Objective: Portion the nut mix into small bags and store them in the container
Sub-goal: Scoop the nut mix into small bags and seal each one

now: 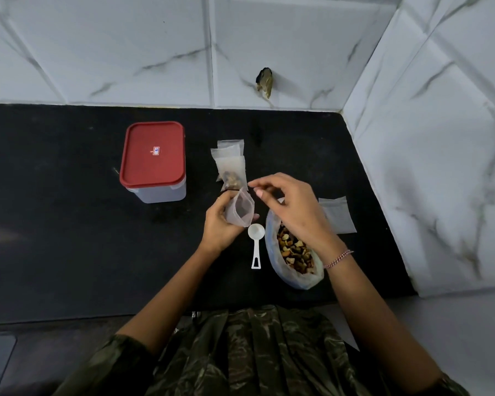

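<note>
A white measuring scoop point(256, 244) lies bowl-up on the black countertop point(69, 224). Just left of its bowl, the left hand point(219, 224) grips a small zip bag point(240, 208), mouth open. The large bag of nut mix point(295, 252) lies open just right of the scoop, and above it the right hand point(289, 207) hovers, fingers loosely bent and holding nothing. Beyond the scoop lie the filled small bags point(230, 164). The red-lidded container point(153, 161) stands closed, far-left of it.

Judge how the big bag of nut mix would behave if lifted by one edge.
Probably floppy: the bag of nut mix is thin plastic, slumped on the counter. Its mouth gapes open, so nuts would likely spill.
</note>
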`<state>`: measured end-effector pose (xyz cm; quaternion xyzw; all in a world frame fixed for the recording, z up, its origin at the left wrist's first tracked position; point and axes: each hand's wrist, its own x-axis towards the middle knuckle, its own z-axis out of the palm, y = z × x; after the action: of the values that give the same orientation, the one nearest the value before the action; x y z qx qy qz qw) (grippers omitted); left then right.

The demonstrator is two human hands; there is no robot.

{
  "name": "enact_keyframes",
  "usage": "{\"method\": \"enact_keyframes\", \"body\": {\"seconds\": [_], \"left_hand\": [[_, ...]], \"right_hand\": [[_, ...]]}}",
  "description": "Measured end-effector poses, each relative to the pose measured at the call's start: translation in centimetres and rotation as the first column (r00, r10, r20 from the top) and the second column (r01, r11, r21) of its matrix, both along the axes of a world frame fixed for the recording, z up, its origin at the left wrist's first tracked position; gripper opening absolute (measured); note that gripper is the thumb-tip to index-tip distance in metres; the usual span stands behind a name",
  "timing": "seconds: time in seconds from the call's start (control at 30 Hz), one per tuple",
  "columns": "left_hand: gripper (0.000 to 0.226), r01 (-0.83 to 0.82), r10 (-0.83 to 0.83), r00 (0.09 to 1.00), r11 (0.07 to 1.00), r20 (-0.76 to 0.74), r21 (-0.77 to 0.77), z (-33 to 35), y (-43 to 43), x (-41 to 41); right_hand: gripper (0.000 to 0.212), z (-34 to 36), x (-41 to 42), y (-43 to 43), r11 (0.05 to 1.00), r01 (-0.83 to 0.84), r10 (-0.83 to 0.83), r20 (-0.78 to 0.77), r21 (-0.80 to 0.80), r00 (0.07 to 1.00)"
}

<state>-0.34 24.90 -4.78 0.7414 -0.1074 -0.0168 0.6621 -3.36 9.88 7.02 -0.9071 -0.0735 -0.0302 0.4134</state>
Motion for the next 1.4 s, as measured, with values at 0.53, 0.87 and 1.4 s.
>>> {"method": "enact_keyframes", "body": {"seconds": [0.53,0.87,1.4], "left_hand": [[0.057,-0.023,0.020,0.997,0.999,0.071,0.039,-1.4,1.0,-2.8],[0.045,-0.027,0.025,0.999,0.999,0.048,0.040,-1.7,1.4,-3.4],[0.041,0.122,-0.104,0.982,0.987,-0.159,0.107,-3.1,-0.6,-4.7]], "right_hand": [[0.034,-9.6,-3.4,2.8,0.583,-0.014,-0.229,-0.181,-0.813,0.957],[0.023,-10.1,-3.2,2.4,0.773,0.070,-0.245,-0.196,-0.631,0.949],[0.027,-8.1,-5.5,-7.4,0.742,0.225,-0.378,-0.117,-0.632,0.918]]}}
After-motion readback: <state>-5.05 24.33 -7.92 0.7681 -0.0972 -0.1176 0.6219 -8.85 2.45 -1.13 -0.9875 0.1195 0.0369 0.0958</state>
